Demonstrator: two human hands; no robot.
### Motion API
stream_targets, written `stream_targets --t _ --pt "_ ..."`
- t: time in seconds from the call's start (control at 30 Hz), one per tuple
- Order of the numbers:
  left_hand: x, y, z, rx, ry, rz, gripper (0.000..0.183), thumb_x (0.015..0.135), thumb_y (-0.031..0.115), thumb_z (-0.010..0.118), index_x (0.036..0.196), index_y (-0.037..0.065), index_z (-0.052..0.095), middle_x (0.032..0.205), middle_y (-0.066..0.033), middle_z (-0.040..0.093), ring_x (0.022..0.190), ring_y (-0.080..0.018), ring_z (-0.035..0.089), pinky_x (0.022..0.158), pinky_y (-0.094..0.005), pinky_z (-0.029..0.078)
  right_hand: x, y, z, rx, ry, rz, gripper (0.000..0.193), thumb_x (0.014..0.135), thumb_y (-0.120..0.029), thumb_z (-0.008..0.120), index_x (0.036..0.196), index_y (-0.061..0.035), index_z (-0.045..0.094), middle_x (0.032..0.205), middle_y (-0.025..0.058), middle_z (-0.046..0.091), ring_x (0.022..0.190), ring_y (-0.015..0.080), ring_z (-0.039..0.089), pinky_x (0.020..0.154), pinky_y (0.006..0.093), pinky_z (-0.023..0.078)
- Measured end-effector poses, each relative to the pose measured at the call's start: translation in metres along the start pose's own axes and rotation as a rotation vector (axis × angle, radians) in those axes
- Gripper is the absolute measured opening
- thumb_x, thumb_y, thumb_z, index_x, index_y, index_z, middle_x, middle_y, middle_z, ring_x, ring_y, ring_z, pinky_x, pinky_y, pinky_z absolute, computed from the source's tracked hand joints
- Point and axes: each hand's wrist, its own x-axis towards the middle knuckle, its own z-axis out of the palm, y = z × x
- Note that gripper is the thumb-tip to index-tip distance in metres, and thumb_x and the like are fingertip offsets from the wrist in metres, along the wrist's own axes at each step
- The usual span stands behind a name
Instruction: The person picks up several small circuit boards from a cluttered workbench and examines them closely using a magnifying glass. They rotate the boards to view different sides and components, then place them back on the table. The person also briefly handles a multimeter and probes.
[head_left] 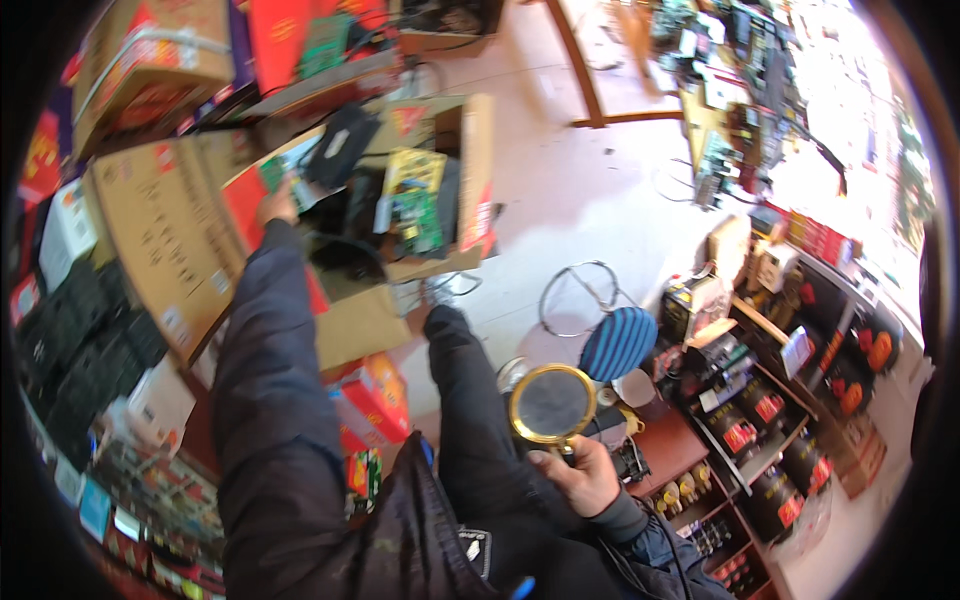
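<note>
Grips by its dark handle, in the right hand, a round gold-rimmed magnifying glass, well below and right of the open brown cardboard box. Reaches with the left hand to the left side of that box, close against a small green piece; cannot tell, through the blur, whether pinched or merely touched. At the box's upper left, a tilted black plastic casing; within, toward its right, a green-and-yellow circuit board. Likely risks: slipping of the casing, from a tug on neighbouring pieces; knocking of the magnifying glass, from leaning in toward the box. Left of the box, a large brown carton with columns of dark characters and a pale label; below it, a red carton with yellow patches, too blurred to read.
</note>
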Motion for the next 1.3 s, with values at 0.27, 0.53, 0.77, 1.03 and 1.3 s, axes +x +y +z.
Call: stream_targets --t 0.27,0.53,0.77,1.03,1.3 --pt "-0.107 -0.030 -0.012 -0.522 -0.090 -0.168 0.056 0.087 0.058 0.067 0.092 0.002 0.065 0.070 -0.0104 0.058 0.040 -0.0237 0.046 0.038 -0.0357 0.037 -0.032 0.003 -0.027 0.051 -0.055 -0.091 0.020 0.095 -0.020 0.070 0.097 -0.0007 0.066 0.075 -0.0075 0.056 0.068 0.0013 0.046 0.061 0.0215 0.042" --pt "-0.350 -0.023 0.004 -0.742 -0.402 -0.224 0.023 0.073 0.016 0.049 0.052 0.010 0.041 0.046 -0.0113 0.042 0.034 -0.0287 0.043 0.035 -0.0406 0.037 -0.109 -0.036 -0.094 0.125 -0.069 -0.304 0.022 0.096 -0.020 0.069 0.105 0.0002 0.067 0.084 -0.0063 0.061 0.075 0.0016 0.049 0.068 0.0217 0.044" --pt "-0.523 0.102 -0.030 -0.995 -0.608 -0.038 0.024 0.075 0.002 0.044 0.095 0.000 0.058 0.074 -0.0123 0.057 0.055 -0.0190 0.049 0.051 -0.0353 0.044 -0.121 -0.071 -0.188 0.134 -0.204 -0.428 0.020 0.096 -0.019 0.068 0.098 -0.0001 0.065 0.074 -0.0052 0.057 0.067 0.0041 0.050 0.060 0.0233 0.043" --pt "-0.638 0.224 -0.015 -0.985 -0.810 0.072 0.026 0.087 -0.004 0.047 0.111 0.000 0.057 0.101 -0.0200 0.066 0.077 -0.0235 0.061 0.068 -0.0373 0.051 -0.125 -0.104 -0.331 0.235 -0.270 -0.600 0.018 0.096 -0.015 0.066 0.100 0.0020 0.064 0.077 -0.0011 0.060 0.068 0.0063 0.054 0.064 0.0253 0.047" --pt "-0.703 0.313 0.035 -0.985 -1.000 0.104 0.029 0.085 -0.010 0.040 0.110 -0.005 0.054 0.108 -0.0267 0.067 0.092 -0.0330 0.069 0.082 -0.0397 0.057 -0.109 -0.117 -0.420 0.237 0.066 -0.538 0.023 0.093 -0.016 0.067 0.078 -0.0044 0.053 0.059 -0.0075 0.043 0.053 0.0025 0.038 0.049 0.0253 0.031"
